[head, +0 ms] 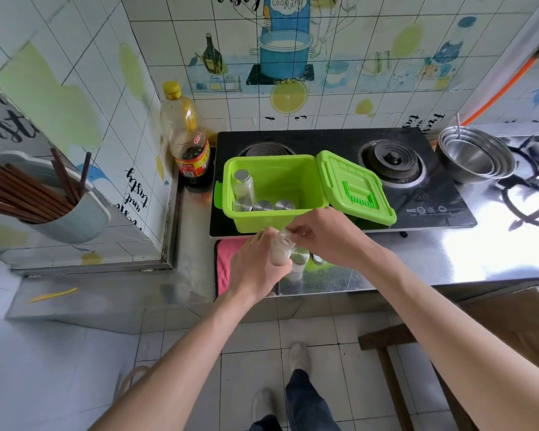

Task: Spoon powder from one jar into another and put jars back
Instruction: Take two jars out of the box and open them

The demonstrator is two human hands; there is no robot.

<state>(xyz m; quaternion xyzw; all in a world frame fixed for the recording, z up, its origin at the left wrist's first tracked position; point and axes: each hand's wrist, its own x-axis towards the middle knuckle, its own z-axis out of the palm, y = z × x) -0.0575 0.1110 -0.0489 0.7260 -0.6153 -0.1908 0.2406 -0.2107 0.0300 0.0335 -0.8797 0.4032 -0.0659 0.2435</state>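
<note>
My left hand (255,269) grips a small clear glass jar (280,251) with pale powder in its lower part, held tilted above the counter's front edge. My right hand (324,236) pinches at the jar's open mouth; what its fingertips hold is hidden. Just below stands a second jar with a silver lid (300,256) on the steel counter, and a loose silver lid (318,259) lies beside it. Behind them an open green plastic box (280,185) sits on the stove, holding one tall jar (242,184) and three lidded jars (263,206).
The box's lid (355,185) hangs open to the right over the black gas hob (417,169). An oil bottle (187,141) stands at the left corner, stacked steel bowls (476,157) at the right. A pink cloth (227,262) lies under my left hand. A chopstick holder (59,209) hangs on the left wall.
</note>
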